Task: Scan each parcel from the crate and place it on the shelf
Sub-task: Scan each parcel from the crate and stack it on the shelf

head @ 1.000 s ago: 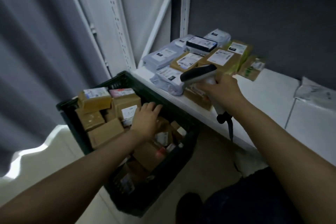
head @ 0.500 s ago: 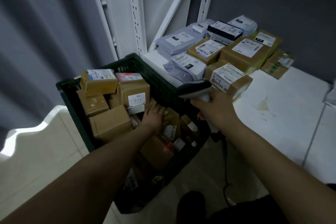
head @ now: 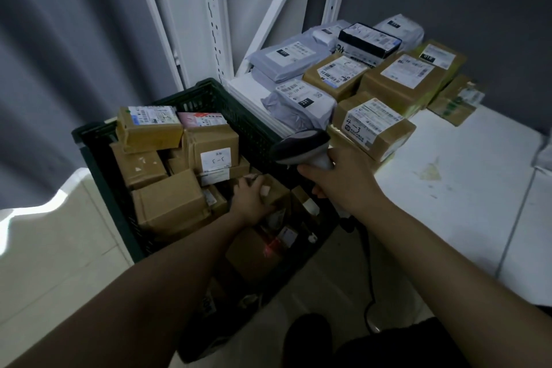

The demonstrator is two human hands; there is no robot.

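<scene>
A dark green crate [head: 89, 155] on the floor holds several cardboard parcels. My left hand [head: 249, 199] reaches down into its middle and grips a small brown parcel [head: 276, 191] there. My right hand [head: 340, 179] holds a handheld barcode scanner [head: 301, 145] by its handle above the crate's right rim, its dark head pointing left. A red scan light shows on a box [head: 254, 257] low in the crate. On the white shelf [head: 448, 188] to the right lie several scanned parcels, the nearest a brown box [head: 373, 127] marked 4-3.
White shelf uprights and a diagonal brace [head: 218, 24] rise behind the crate. The scanner's cable [head: 369, 272] hangs down to the floor between crate and shelf. A grey curtain [head: 59, 39] hangs at left. Pale floor tiles [head: 44, 248] lie left of the crate.
My left hand went deeper into the crate and closed on a small parcel. My right hand with the scanner came down from the shelf parcels to the crate's right rim.
</scene>
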